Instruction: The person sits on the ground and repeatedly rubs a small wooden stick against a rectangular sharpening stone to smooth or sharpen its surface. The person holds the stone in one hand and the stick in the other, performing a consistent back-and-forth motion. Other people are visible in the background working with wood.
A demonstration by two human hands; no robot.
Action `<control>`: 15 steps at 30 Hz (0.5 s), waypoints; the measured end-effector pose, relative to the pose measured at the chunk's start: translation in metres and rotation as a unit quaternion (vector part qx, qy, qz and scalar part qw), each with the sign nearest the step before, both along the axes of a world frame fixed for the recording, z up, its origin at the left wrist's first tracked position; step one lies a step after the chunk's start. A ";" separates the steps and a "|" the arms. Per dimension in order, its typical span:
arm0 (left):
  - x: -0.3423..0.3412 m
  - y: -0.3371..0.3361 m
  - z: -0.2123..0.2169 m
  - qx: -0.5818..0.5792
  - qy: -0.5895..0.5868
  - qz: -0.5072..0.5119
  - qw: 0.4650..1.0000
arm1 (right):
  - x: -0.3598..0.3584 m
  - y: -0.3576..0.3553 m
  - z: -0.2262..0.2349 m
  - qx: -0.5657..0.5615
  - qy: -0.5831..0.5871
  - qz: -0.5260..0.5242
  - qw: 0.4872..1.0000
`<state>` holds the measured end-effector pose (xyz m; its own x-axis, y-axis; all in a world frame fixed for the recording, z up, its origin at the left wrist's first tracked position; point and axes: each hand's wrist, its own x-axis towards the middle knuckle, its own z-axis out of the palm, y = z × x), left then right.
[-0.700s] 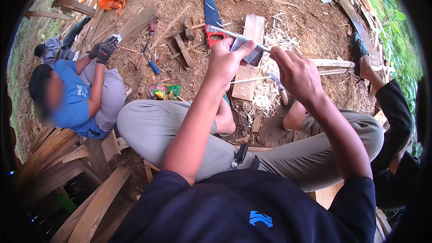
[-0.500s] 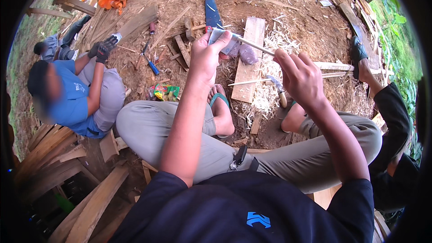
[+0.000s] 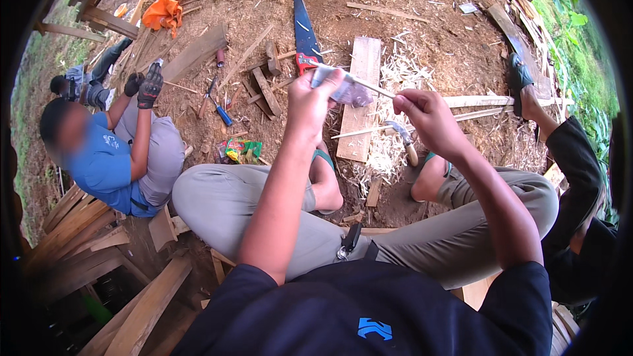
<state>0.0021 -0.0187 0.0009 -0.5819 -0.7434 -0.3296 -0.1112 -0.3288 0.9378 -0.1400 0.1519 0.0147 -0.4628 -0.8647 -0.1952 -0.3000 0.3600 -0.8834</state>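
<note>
- Stick [image 3: 373, 88]: slim, straight and rod-like, pale cream in colour, its exposed length plain and fairly even in thickness.
- Place: held up in both hands; from above, it passes across the plank [image 3: 355, 149] that lies on the ground.
- Long axis: slanting across the plank's length, from beyond the plank's left edge down to its right side; the right end points nearer the wearer, while the left end points toward the handsaw [image 3: 306, 26], which lies left of the plank's far end.
- Sheet [image 3: 341, 87]: whitish grey, duller and purplish toward its lower right part, lying along the stick above the plank; whether it wraps fully round cannot be told.
- Left hand [image 3: 308, 107]: just left of the plank, its grip closed on the sheet and the stick, thumb laid along the top.
- Right hand [image 3: 427, 118]: right of the plank, its grip a narrow pinch of the fingertips at the stick's right end.
- Around: a hammer [image 3: 411, 152] rests just right of the plank, with pale shavings [image 3: 403, 69] strewn along that same side.
</note>
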 end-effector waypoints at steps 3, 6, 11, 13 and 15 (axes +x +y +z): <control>0.004 -0.022 0.002 0.009 0.025 0.040 0.999 | 0.003 0.006 -0.008 -0.172 0.295 -0.016 0.940; 0.006 -0.017 -0.003 0.030 0.031 0.049 0.998 | 0.002 0.013 0.000 -0.155 0.418 0.015 0.895; 0.003 0.007 0.003 0.009 -0.006 0.005 1.000 | 0.002 0.013 -0.007 -0.033 0.006 -0.026 0.999; 0.008 -0.004 0.000 0.007 0.018 -0.027 0.999 | -0.004 0.015 0.010 0.070 -0.346 -0.009 0.936; 0.008 -0.016 0.008 -0.026 0.010 -0.041 0.999 | -0.014 0.014 0.018 0.071 -0.539 -0.011 0.839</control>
